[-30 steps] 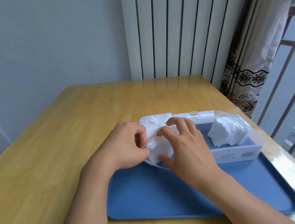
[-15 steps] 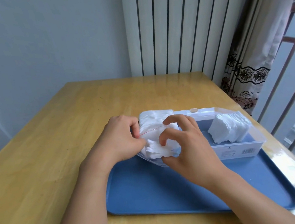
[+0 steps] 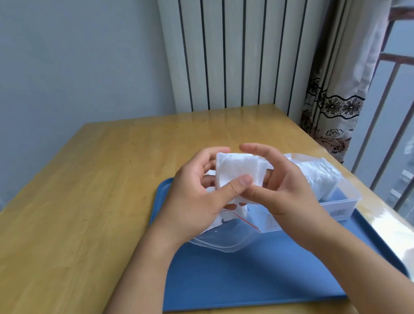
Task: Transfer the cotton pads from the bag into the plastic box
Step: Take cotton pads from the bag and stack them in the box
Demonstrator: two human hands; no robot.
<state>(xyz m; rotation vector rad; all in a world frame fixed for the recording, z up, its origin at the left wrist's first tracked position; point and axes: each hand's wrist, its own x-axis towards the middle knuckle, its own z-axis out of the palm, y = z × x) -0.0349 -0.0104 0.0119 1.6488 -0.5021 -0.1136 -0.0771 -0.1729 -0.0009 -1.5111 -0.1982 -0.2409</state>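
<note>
A stack of white cotton pads (image 3: 239, 169) is raised above the tray, gripped between both hands. My left hand (image 3: 196, 201) holds it from the left with the thumb across its front. My right hand (image 3: 284, 186) clasps its right side. Below them the clear zip bag (image 3: 228, 239) with a red seal line hangs open and sags onto the tray. The clear plastic box (image 3: 340, 202) sits just right of my hands, with more white pads (image 3: 320, 175) stacked inside it.
A blue tray (image 3: 244, 279) carries the bag and box on a wooden table (image 3: 77, 228). The table's right edge runs along a window with railings (image 3: 409, 128) and a curtain (image 3: 339, 101). A striped panel (image 3: 231, 36) stands behind the table.
Both hands have lifted a stack of pads up out of the bag. The bag's mouth now droops below the hands.
</note>
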